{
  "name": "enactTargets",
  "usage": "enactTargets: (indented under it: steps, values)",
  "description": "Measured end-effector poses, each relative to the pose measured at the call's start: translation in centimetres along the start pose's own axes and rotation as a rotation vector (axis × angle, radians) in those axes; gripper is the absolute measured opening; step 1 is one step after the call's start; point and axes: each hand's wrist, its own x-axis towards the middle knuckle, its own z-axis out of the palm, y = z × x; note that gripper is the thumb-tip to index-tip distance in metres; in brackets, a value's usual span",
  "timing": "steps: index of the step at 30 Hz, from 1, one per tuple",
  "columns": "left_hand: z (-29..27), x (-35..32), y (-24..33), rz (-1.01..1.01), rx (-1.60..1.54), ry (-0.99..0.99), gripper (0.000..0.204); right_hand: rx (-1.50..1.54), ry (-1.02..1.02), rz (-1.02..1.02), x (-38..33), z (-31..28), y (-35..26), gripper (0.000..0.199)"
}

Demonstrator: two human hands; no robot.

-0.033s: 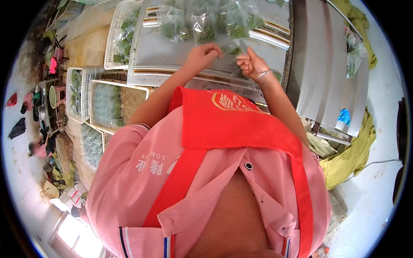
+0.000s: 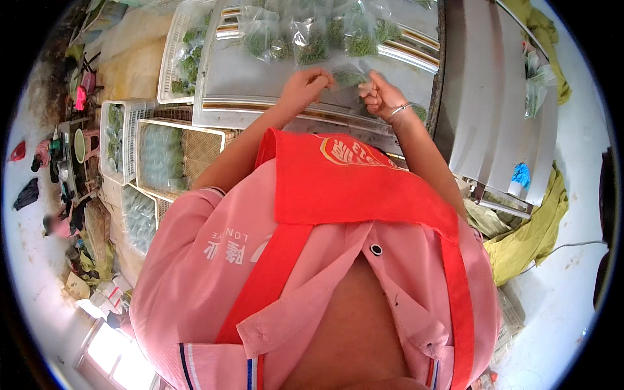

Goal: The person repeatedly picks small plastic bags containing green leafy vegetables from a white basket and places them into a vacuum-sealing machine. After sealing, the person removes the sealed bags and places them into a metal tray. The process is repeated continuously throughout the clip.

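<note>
left hand (image 2: 304,88): pinched on clear bag of greens (image 2: 350,77) | right hand (image 2: 382,96): curled, apparently gripping the bag's other edge

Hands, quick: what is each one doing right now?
Left hand: closed, pinching one end of the clear bag of greens.
Right hand: closed, pinching the bag's other end.

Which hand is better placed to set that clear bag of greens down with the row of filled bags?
Left, probably. Both hands pinch the clear bag of greens, but the left hand sits right below the row of filled bags; the right hand is off toward the metal chute.
</note>
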Motion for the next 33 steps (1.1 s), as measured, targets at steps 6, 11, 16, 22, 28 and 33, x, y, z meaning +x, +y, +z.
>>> enactTargets:
  steps: [6, 11, 16, 22, 28, 33]
  values:
    - [0.4, -0.2, -1.7, -0.389, -0.328, 0.000, 0.026, 0.014, -0.030, 0.038, 0.9, -0.6, 1.3, 0.016]
    - [-3.4, 1.7, -2.3, -0.336, -0.287, -0.229, 0.026, -0.272, -0.092, -0.064, -1.1, 0.2, -0.5, 0.011]
    - [-5.0, 3.5, -1.6, -0.145, 0.387, -0.251, 0.024, -1.592, 0.176, -0.552, 1.7, 1.1, -1.0, 0.016]
    - [-6.2, 4.1, -4.7, 0.043, 0.834, -0.151, 0.024, -1.976, 0.418, -0.460, 3.9, 4.8, 3.3, 0.021]
    - [-6.2, 3.2, -2.6, -0.071, 0.753, -0.292, 0.020, -1.952, 0.339, -0.295, 2.6, 5.4, 2.0, 0.023]
    - [-5.0, 4.1, -2.7, 0.212, 0.951, 0.052, 0.024, -1.880, 0.533, -0.392, 2.9, 5.4, 1.6, 0.019]
